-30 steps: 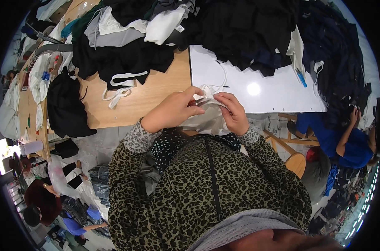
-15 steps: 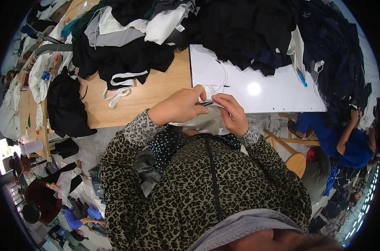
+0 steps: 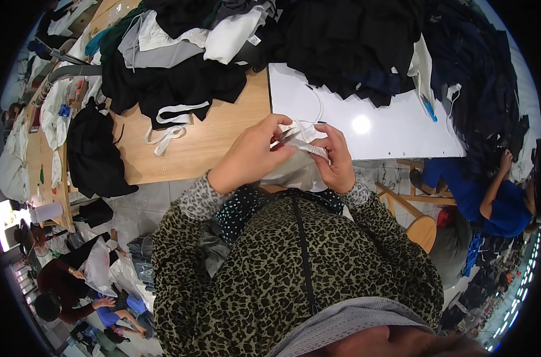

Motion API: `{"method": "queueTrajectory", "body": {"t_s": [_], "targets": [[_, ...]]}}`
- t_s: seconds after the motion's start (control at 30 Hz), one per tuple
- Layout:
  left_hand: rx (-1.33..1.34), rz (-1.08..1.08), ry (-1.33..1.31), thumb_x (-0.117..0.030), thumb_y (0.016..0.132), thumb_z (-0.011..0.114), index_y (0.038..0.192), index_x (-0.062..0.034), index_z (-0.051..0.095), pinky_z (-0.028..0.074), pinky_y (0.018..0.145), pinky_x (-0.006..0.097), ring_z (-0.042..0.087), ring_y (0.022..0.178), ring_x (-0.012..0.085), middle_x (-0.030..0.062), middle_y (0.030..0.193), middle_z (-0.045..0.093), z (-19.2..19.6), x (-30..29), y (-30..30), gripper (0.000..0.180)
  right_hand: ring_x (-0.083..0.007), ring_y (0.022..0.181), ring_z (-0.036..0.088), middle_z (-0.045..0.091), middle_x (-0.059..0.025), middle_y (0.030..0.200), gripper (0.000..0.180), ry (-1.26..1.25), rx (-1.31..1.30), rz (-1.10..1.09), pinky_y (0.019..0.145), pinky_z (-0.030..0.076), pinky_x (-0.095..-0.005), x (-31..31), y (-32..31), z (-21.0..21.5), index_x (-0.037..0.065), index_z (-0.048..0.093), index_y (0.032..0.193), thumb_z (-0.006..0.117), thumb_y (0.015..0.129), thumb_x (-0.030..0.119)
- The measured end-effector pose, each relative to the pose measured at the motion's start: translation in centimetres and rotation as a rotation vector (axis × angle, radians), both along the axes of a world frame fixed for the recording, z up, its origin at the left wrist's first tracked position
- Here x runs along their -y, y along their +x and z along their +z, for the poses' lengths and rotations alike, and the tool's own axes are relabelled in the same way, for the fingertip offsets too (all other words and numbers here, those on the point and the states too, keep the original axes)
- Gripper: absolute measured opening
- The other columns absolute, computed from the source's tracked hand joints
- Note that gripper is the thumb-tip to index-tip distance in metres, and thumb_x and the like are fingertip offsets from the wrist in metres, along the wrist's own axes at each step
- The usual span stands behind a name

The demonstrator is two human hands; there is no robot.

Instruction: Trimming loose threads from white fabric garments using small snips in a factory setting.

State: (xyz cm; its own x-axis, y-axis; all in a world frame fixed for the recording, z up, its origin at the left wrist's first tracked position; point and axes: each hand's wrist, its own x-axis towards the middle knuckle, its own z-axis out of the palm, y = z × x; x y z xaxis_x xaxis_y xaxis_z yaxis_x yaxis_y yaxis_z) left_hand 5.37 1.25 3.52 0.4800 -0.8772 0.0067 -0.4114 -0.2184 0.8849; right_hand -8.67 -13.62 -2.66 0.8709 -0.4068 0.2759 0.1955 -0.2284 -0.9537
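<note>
Two bare hands, both loaded, just off the near table edge. Left hand (image 3: 255, 149) pinches a small metal-bladed hand tool (image 3: 287, 134), looks like snips, between thumb and fingers; can't tell if blades are parted. Right hand (image 3: 337, 157) pinches the gathered edge of an off-white fabric garment (image 3: 301, 174), probably to keep that edge raised and steady beside the blades. Rest of garment hangs below the hands, likely so its slack stays out of the way. Next out: glossy white flat board (image 3: 365, 140) with thin white cord (image 3: 321, 107); left of it, pale wooden tabletop (image 3: 223, 134) with looped flat white strap (image 3: 174, 131). Farthest: heaped black fabric garments (image 3: 354, 47), presumably kept back for hand room.
</note>
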Motion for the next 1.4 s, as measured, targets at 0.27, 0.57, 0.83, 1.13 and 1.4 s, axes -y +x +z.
{"method": "queueTrajectory", "body": {"t_s": [0.27, 0.57, 0.83, 1.13, 1.4], "targets": [[0.648, 0.133, -0.420, -0.002, 0.061, 0.069, 0.092, -0.0045, 0.062, 0.047, 0.053, 0.031, 0.058, 0.062, 0.0225, 0.0093, 0.086, 0.060, -4.7, -1.0, -2.5, 0.032, -0.0256, 0.096, 0.059, 0.057, -0.0132, 0.108, 0.045, -0.452, -0.003, -0.101, 0.077, 0.049, -0.0290, 1.0, 0.3, 2.0, 0.000, 0.055, 0.112, 0.057, 0.069, -0.011], [0.935, 0.126, -0.568, -0.009, 0.060, 0.066, 0.094, -0.0054, 0.066, 0.039, 0.048, 0.029, 0.046, 0.054, 0.0177, 0.0118, 0.097, 0.059, -6.6, -1.4, -2.1, 0.034, -0.0093, 0.084, 0.053, 0.060, -0.0041, 0.097, 0.028, 0.308, -0.247, 0.182, 0.072, 0.043, -0.0221, 1.3, -0.2, 1.1, 0.000, 0.060, 0.107, 0.053, 0.080, -0.006], [0.992, 0.091, -0.559, -0.009, 0.062, 0.063, 0.096, -0.0047, 0.062, 0.039, 0.049, 0.027, 0.051, 0.056, 0.0159, 0.0120, 0.092, 0.059, -6.2, -1.3, -1.9, 0.034, -0.0083, 0.079, 0.053, 0.061, -0.0050, 0.090, 0.030, 0.147, -0.164, 0.217, 0.067, 0.041, -0.0211, 1.4, -0.1, 1.5, -0.001, 0.062, 0.105, 0.069, 0.076, 0.002], [0.883, 0.113, -0.567, -0.014, 0.062, 0.065, 0.096, -0.0047, 0.063, 0.042, 0.050, 0.028, 0.054, 0.058, 0.0178, 0.0098, 0.092, 0.058, -6.2, -1.0, -2.1, 0.035, -0.0086, 0.064, 0.053, 0.062, -0.0048, 0.078, 0.019, -0.035, -0.117, 0.146, 0.057, 0.040, -0.0214, 1.3, -0.2, 1.6, -0.001, 0.064, 0.097, 0.067, 0.079, 0.004], [0.487, 0.208, -0.436, -0.005, 0.062, 0.070, 0.092, -0.0068, 0.063, 0.045, 0.051, 0.028, 0.058, 0.061, 0.0168, 0.0055, 0.083, 0.057, -3.5, 0.0, -3.6, 0.031, -0.0097, 0.062, 0.052, 0.061, -0.0055, 0.074, 0.017, -0.102, -0.130, 0.071, 0.053, 0.039, -0.0220, 1.3, -0.4, 1.8, -0.002, 0.064, 0.094, 0.068, 0.078, 0.003]]}}
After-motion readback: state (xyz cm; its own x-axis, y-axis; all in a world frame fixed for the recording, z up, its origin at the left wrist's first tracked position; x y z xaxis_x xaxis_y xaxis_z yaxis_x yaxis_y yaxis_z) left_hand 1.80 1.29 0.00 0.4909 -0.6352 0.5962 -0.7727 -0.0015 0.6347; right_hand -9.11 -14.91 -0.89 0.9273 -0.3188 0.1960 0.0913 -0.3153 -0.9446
